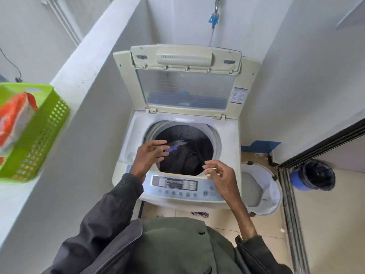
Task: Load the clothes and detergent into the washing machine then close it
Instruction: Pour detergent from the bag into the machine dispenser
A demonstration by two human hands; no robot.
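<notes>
Over the open drum of the washing machine (pixel 136 135), in the head view, both hands hover and hold nothing. The left hand (pixel 148 155) hangs above the drum's left rim, its fingers (pixel 158 143) spread. The right hand (pixel 221 175) is near the front rim, its fingers (pixel 212 164) loosely apart. Dark clothes (pixel 189 157) lie inside the drum. The lid (pixel 185 89) stands raised. On the ledge at left, a green basket (pixel 43 127) holds an orange-and-white pack (pixel 15 115). A white hamper (pixel 262 190) stands on the floor just right of the machine.
</notes>
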